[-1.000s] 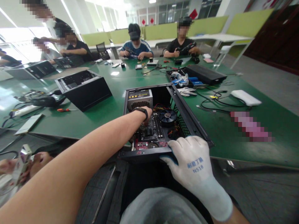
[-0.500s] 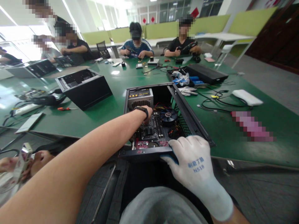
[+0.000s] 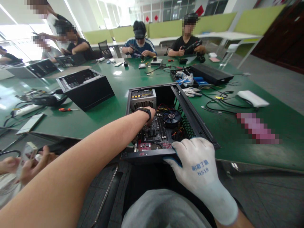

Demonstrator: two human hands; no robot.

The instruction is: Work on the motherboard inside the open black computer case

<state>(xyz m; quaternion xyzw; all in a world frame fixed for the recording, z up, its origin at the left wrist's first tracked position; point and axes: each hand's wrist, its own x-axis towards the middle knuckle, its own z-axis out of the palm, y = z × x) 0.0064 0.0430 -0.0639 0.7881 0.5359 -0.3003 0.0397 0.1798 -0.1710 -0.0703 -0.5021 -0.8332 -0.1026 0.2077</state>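
An uncovered black computer case lies at the table's near edge, its inside facing up. My bare left hand, a dark band at its wrist, reaches into it beside the power supply; its fingers are hidden. Below that hand is the motherboard, with a round black fan to its right. My right hand, in a white glove, is closed over the case's near rim, thumb outside and fingers over the top.
On the green table stands another open case at left, near an orange screwdriver. Gloves, cables and a white box lie at right. Co-workers sit across; another person's hands hold a phone at lower left.
My hands and the case stay nearly in place. At lower left, the other person's fingers have shifted around the phone. The view has moved very slightly.
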